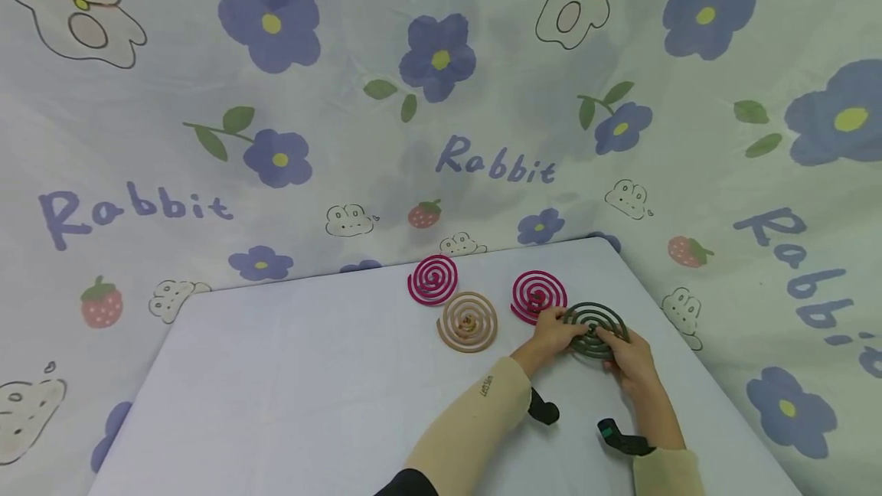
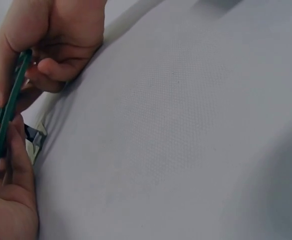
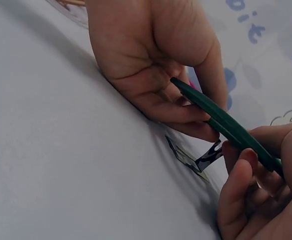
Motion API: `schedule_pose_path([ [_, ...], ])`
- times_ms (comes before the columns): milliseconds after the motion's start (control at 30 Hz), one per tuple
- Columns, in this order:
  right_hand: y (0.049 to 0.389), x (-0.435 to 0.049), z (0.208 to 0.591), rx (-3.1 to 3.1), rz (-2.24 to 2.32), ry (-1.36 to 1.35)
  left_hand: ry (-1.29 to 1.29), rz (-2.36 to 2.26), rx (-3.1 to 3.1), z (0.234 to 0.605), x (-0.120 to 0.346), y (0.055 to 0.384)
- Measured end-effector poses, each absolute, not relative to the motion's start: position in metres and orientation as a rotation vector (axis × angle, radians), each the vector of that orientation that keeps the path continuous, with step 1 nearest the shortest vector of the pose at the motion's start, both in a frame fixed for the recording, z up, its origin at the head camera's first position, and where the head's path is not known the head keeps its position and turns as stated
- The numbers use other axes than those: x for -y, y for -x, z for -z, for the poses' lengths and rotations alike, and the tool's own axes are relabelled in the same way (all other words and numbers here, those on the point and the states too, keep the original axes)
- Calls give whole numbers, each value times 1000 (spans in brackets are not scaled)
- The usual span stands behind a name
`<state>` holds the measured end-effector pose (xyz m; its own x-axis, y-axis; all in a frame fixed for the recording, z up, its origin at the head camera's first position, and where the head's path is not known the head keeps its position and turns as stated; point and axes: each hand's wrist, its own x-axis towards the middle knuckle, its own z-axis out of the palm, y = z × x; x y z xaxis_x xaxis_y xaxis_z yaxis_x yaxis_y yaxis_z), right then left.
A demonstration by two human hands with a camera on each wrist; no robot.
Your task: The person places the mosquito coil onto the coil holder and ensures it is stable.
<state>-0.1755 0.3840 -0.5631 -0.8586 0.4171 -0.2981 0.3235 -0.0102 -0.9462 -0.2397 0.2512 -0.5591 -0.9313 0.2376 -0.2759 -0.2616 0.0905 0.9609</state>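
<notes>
Both hands hold a dark green mosquito coil (image 1: 594, 318) at the right of the table. My left hand (image 1: 553, 331) pinches its left side, and my right hand (image 1: 634, 358) grips its right side, thumb reaching toward the middle. Seen from the right wrist, the coil (image 3: 225, 125) appears edge-on and tilted between the fingers. Below it is a small metal stand (image 3: 185, 157) with a raised tab, close to the tabletop. The left wrist view shows part of the coil's rim (image 2: 8, 120) at the left edge, with the stand (image 2: 34, 137) partly hidden.
A magenta coil (image 1: 539, 291) lies just behind my left hand. Farther left are a tan coil (image 1: 468, 321) and another magenta coil (image 1: 432, 280). The white-covered table (image 1: 296, 389) meets a printed curtain (image 1: 358, 144) behind and at the right.
</notes>
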Motion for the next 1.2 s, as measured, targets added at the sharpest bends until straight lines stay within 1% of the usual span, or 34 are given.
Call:
schedule_pose_path([
  [700, 180, -382, 561, 2197, -1991, 848, 15, -1926, -2009, 556, -251, 241],
  [1200, 178, -382, 563, 2201, -1954, 862, -76, -1958, -1929, 561, -249, 242],
])
